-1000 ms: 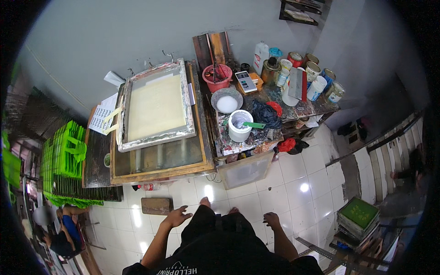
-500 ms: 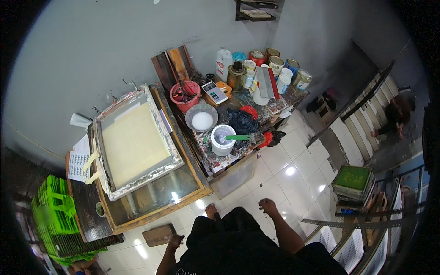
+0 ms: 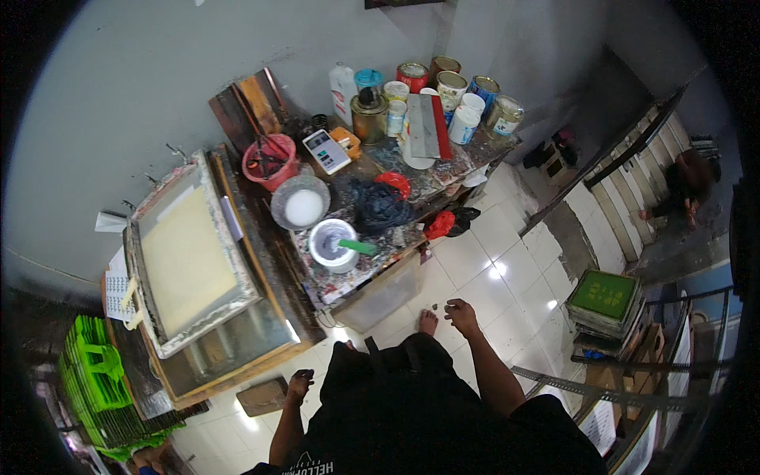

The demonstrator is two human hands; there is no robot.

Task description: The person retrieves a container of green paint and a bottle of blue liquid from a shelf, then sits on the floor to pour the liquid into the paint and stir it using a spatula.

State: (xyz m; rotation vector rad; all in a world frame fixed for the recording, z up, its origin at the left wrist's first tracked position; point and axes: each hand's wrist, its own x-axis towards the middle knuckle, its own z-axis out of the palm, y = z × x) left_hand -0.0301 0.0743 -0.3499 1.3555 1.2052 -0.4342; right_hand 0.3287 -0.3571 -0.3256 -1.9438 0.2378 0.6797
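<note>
My left hand (image 3: 299,385) hangs low beside my body with its fingers loosely curled and nothing visible in it. Nearest to it is a brown flat board (image 3: 262,397) on the floor. My right hand (image 3: 461,317) is held over the tiles, empty, fingers apart. Ahead of me stands a paint-stained table (image 3: 376,273). On its near end sits a white tub (image 3: 331,257) with a green-handled tool (image 3: 358,248) in it. Behind the tub is a grey bowl (image 3: 304,203) of white stuff. To the left a framed printing screen (image 3: 190,261) leans on a wood-edged glass table (image 3: 237,366).
Paint cans (image 3: 413,77), a red-edged squeegee (image 3: 428,127), a digital scale (image 3: 326,152), a pink bucket (image 3: 271,161) and a black plastic bag (image 3: 380,204) crowd the table. Stacked screens (image 3: 606,294) and a metal rack (image 3: 609,392) stand right. Another person (image 3: 687,186) is by the stairs (image 3: 641,190).
My body has moved rightward along the table, so the screen and tub appear farther left. One bare foot now shows near my right hand. Both hands remain low, away from the tables.
</note>
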